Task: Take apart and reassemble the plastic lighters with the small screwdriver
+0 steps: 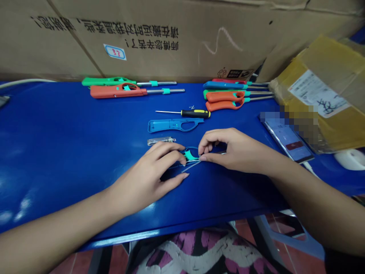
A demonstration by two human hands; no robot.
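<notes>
In the middle of the blue table lies an opened blue gas lighter (pixel 191 148), with a teal trigger showing in its finger loop. My left hand (pixel 161 167) is curled over its handle end and steadies it, hiding most of that part. At the other side, my right hand (pixel 225 148) pinches a thin pale tube (pixel 192 166) between thumb and fingertips, close by the trigger. Just beyond my left fingers is a clear fuel tank (pixel 161 140). The loose blue shell half (pixel 175 125) of a lighter lies past it, its inner side up.
A black-and-yellow screwdriver (pixel 196 113) and small screws (pixel 191 107) lie farther back. Gas lighters, one orange (pixel 116 91), stand in groups at back left and right. A large carton (pixel 159 38) walls the rear. A phone (pixel 288 139) and taped box (pixel 322 91) occupy the right.
</notes>
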